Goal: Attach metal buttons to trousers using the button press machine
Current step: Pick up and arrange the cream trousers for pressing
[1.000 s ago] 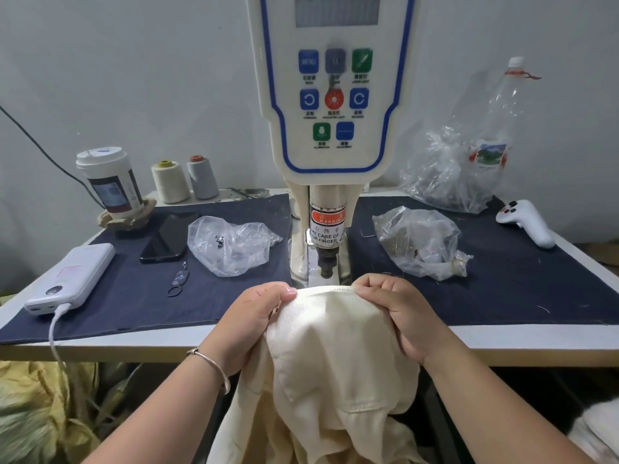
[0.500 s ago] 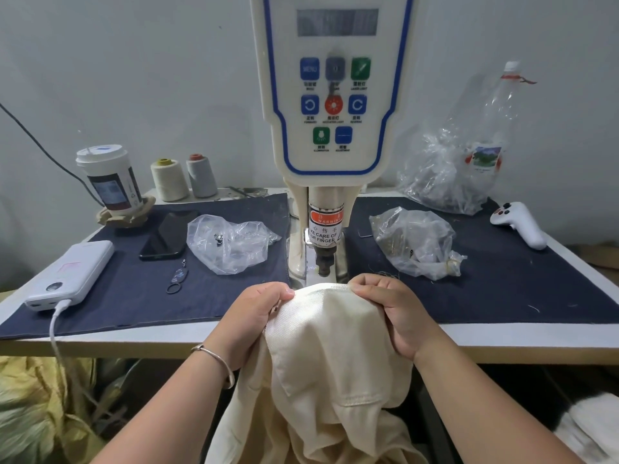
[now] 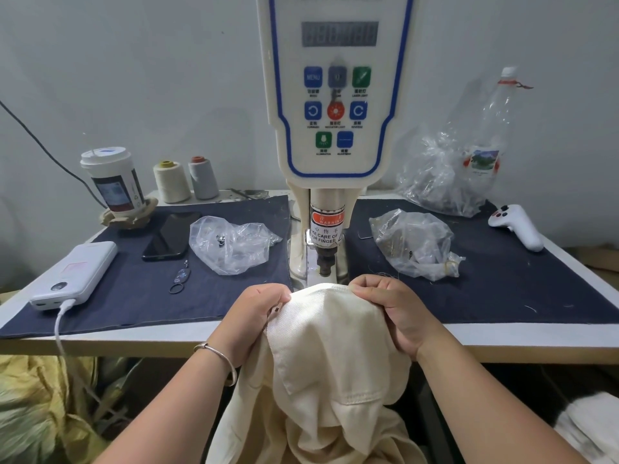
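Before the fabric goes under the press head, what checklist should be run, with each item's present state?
1. Both hands hold the trousers: ok; left hand and right hand each have a grip on the top fold.
2. Fabric under the press head: not ok; its edge lies just in front.
3. Fingers clear of the press head: ok for now.
4. Metal button loaded in the die: cannot tell.
5. Button supply at hand: ok; small metal pieces show in the left plastic bag.
6. Machine powered: cannot tell; display unreadable.
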A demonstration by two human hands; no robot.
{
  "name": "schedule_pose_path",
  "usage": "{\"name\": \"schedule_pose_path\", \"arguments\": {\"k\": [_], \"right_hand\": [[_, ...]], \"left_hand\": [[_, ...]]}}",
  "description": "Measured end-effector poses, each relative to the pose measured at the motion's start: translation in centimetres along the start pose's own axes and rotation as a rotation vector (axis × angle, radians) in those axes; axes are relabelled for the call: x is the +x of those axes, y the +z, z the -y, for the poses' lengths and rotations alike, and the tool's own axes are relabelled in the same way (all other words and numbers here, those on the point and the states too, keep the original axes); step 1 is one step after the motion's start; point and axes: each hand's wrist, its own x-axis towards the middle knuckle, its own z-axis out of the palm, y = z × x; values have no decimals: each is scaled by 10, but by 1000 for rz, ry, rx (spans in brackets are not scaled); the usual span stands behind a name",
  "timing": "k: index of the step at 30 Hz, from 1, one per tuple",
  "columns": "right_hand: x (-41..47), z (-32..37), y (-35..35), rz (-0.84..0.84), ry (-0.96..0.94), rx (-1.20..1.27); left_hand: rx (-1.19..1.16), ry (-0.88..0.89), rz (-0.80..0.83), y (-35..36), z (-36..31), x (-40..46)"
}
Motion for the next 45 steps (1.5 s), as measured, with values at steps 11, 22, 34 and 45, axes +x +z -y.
{"name": "schedule_pose_path", "arguments": {"k": [11,22,34,45], "right_hand": [[0,0,-1,10,6,-15],[-4,3,1,-14,0,-30],[-52,18,18,31,-74,199],[-103,68,68,172,-173,315]], "left_hand": [[20,1,-5,-3,4,3],[35,-14,-32,2,-2,-3],[52,162,39,7,-16,-41],[362,59,474,-1,-43,-101]]}}
